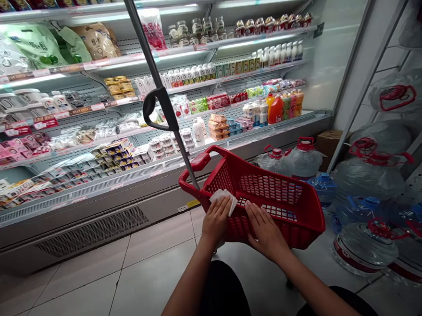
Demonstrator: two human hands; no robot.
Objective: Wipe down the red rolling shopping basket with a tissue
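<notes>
In the middle of the head view stands a red shopping basket point(273, 180) with perforated walls and a long pull handle point(162, 108) rising from its left end. My left hand point(215, 220) presses a folded white wipe point(229, 198) against the near rim, close to the foot of the handle. The fingers lie over the wipe and cover part of it. My right hand point(267, 232) rests on the near side wall, its fingers outstretched and holding nothing. Through the holes, the basket's inside shows only in part.
A lit refrigerated shelf unit point(93, 226) with dairy packs and bottles runs behind the basket. Large water bottles point(365, 248) stand on the floor at right, near the basket's end. A cardboard box point(328, 145) sits behind them. Pale tiles point(151, 282) cover the floor.
</notes>
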